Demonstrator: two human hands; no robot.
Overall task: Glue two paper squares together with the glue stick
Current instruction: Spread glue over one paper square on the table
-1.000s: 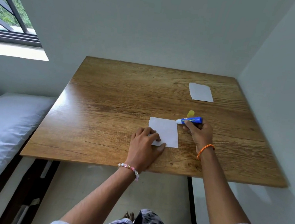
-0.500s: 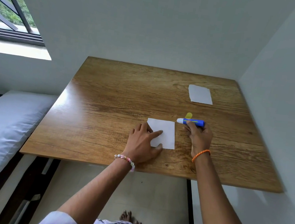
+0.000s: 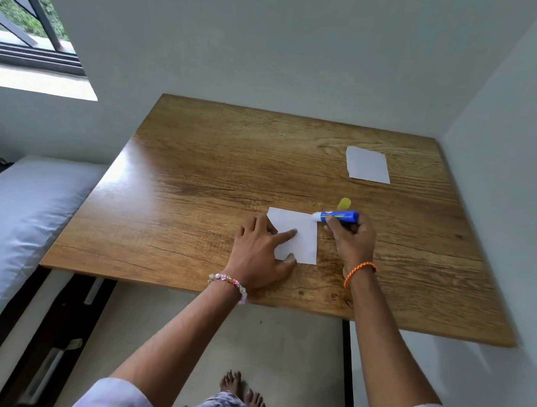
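Note:
A white paper square [image 3: 302,232] lies on the wooden table [image 3: 196,178] near its front edge. My left hand [image 3: 260,252] presses flat on its left part, fingers spread. My right hand [image 3: 351,243] grips a blue glue stick [image 3: 337,216] lying sideways, its white tip touching the square's top right corner. The yellow cap [image 3: 344,203] sits on the table just behind the stick. A second white paper square [image 3: 367,165] lies at the back right of the table.
Walls close off the table at the back and right. A white mattress [image 3: 5,240] lies to the left below a window [image 3: 21,8]. My bare feet [image 3: 243,398] stand on the floor under the front edge.
The glue stick's tip has come left onto the top right corner of the near square. My left hand's fingers have straightened and spread on the paper.

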